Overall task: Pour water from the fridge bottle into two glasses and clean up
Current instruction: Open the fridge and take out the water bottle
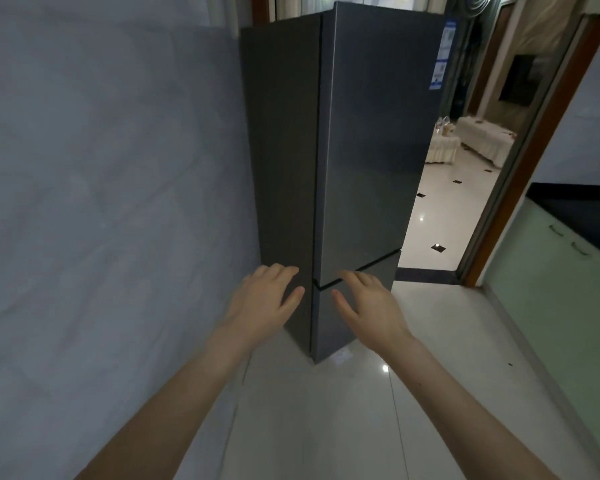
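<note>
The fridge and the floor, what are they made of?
The fridge looks like dark grey brushed metal: a dull, streaky sheen, though it could be a metal-look coating. The floor looks like glossy pale ceramic tile: thin joint lines and bright lamp reflections.

Standing shut dead ahead, the grey fridge (357,150), both doors blocking any reach inside. Crowding the left side, a grey wall (101,168) just beside it. Lying open to the right, tiled floor (440,216) running through the doorway (520,188).
</note>
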